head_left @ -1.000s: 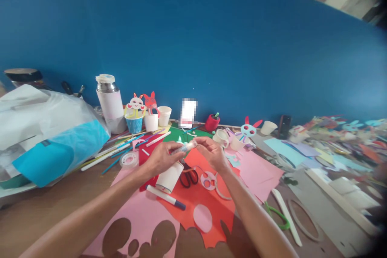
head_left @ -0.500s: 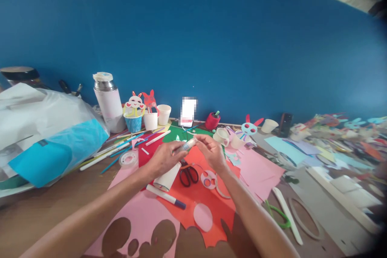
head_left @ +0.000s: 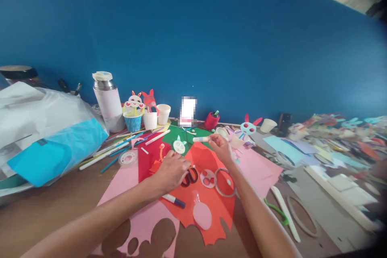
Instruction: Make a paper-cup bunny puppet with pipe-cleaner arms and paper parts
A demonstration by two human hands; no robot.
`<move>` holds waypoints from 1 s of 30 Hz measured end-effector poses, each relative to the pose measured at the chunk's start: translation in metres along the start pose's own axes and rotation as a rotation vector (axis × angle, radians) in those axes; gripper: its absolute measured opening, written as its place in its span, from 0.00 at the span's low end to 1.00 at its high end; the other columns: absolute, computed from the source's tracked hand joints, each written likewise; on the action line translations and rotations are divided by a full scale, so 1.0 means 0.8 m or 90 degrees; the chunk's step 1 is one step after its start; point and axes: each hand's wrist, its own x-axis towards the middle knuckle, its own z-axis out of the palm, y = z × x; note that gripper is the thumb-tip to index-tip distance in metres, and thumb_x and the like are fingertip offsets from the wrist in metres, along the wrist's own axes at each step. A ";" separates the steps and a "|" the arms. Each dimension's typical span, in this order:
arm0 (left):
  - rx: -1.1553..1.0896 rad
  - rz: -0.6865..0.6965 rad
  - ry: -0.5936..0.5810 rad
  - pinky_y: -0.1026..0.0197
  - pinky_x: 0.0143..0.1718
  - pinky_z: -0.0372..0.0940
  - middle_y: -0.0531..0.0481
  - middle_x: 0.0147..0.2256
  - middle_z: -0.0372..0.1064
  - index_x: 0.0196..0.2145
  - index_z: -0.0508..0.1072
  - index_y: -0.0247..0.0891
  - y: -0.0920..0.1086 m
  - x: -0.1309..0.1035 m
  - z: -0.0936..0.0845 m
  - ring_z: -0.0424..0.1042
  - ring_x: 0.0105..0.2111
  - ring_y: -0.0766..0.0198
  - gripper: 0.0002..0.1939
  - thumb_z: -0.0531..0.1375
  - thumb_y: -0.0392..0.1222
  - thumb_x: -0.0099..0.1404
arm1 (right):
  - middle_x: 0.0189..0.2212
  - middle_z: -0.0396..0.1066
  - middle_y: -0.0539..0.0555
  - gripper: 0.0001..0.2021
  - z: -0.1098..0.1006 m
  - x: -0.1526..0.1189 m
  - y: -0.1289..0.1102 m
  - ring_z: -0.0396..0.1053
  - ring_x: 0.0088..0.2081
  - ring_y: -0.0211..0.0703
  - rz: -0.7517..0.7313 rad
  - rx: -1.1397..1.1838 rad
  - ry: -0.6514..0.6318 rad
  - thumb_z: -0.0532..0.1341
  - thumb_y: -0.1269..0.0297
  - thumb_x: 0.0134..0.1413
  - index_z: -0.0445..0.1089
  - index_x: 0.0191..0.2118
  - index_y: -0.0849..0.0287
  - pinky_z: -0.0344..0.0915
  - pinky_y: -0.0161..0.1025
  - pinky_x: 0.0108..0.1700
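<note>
My right hand [head_left: 220,147] pinches a slim white tube with a bluish band, which looks like a glue stick [head_left: 200,139], held level above the green sheet. Lower and to the left, my left hand [head_left: 173,171] is closed with its fingers bent down beside the black-handled scissors [head_left: 190,176]. A small white tip shows past those fingers; what they grip is hidden. Under both hands lies jagged orange-red paper [head_left: 208,205], bearing a pink oval [head_left: 202,215], a cut-out face with red eyes [head_left: 208,178] and a pale ring [head_left: 225,182]. A blue-capped marker [head_left: 175,200] lies below my left wrist.
A white bunny face [head_left: 179,146] rests on the green sheet. Paper cups with animal cut-outs [head_left: 150,121] and a flask [head_left: 107,102] stand along the blue partition [head_left: 193,48]. A plastic bag [head_left: 54,129] fills the left side; paper scraps [head_left: 347,141] crowd the right.
Both hands were together on the tube. My left hand has let go and dropped toward the scissors, while my right hand has shifted right with the tube. The bunny face is now uncovered.
</note>
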 end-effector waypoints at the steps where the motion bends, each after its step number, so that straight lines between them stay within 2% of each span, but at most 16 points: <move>1: 0.005 0.000 -0.004 0.55 0.36 0.54 0.47 0.32 0.71 0.33 0.68 0.38 0.000 0.000 0.000 0.66 0.37 0.57 0.07 0.50 0.39 0.62 | 0.33 0.72 0.56 0.11 0.001 0.001 0.006 0.70 0.35 0.43 0.006 0.002 -0.006 0.54 0.58 0.51 0.64 0.37 0.60 0.66 0.40 0.37; 5: 0.002 -0.002 -0.021 0.54 0.35 0.52 0.48 0.33 0.71 0.34 0.69 0.39 -0.002 0.000 -0.003 0.65 0.37 0.57 0.08 0.50 0.37 0.62 | 0.31 0.72 0.55 0.10 0.002 0.002 0.025 0.71 0.33 0.43 0.013 -0.035 -0.034 0.54 0.60 0.50 0.64 0.36 0.59 0.67 0.39 0.35; 9: -0.002 -0.027 -0.029 0.54 0.36 0.52 0.48 0.33 0.71 0.34 0.70 0.40 -0.008 0.001 -0.011 0.64 0.37 0.56 0.11 0.48 0.35 0.62 | 0.33 0.71 0.54 0.10 -0.002 -0.004 0.027 0.70 0.35 0.44 0.012 -0.120 -0.050 0.57 0.62 0.45 0.66 0.36 0.58 0.65 0.41 0.36; 14: -0.018 -0.057 -0.047 0.52 0.38 0.54 0.45 0.33 0.71 0.33 0.72 0.38 -0.017 0.001 -0.022 0.65 0.38 0.55 0.12 0.48 0.36 0.61 | 0.38 0.70 0.55 0.14 -0.004 -0.007 0.005 0.68 0.37 0.44 -0.007 -0.212 -0.041 0.56 0.65 0.46 0.67 0.41 0.57 0.63 0.42 0.38; 19: -0.062 -0.072 -0.042 0.52 0.41 0.54 0.45 0.35 0.72 0.36 0.72 0.39 -0.029 -0.001 -0.025 0.66 0.38 0.55 0.13 0.48 0.39 0.62 | 0.30 0.72 0.52 0.08 -0.002 -0.011 -0.025 0.68 0.32 0.42 -0.033 -0.247 -0.090 0.55 0.65 0.49 0.70 0.34 0.56 0.61 0.38 0.35; 22: -0.083 -0.073 -0.035 0.54 0.39 0.55 0.45 0.34 0.72 0.34 0.73 0.39 -0.035 -0.001 -0.024 0.68 0.37 0.56 0.13 0.48 0.38 0.61 | 0.28 0.72 0.50 0.08 0.001 -0.016 -0.038 0.67 0.30 0.39 -0.057 -0.257 -0.135 0.54 0.67 0.49 0.71 0.30 0.55 0.60 0.35 0.33; 27: -0.128 -0.069 -0.031 0.59 0.35 0.57 0.46 0.33 0.73 0.33 0.74 0.40 -0.044 0.002 -0.029 0.69 0.35 0.59 0.13 0.50 0.37 0.58 | 0.27 0.71 0.50 0.08 0.015 -0.024 -0.052 0.66 0.28 0.37 -0.108 -0.284 -0.173 0.54 0.69 0.51 0.70 0.29 0.55 0.58 0.33 0.32; 30: -0.166 -0.071 0.001 0.61 0.36 0.59 0.47 0.33 0.73 0.35 0.75 0.40 -0.050 0.004 -0.032 0.69 0.35 0.60 0.13 0.51 0.37 0.57 | 0.28 0.72 0.50 0.07 0.028 -0.028 -0.059 0.67 0.28 0.37 -0.142 -0.259 -0.183 0.55 0.70 0.52 0.71 0.30 0.55 0.58 0.33 0.33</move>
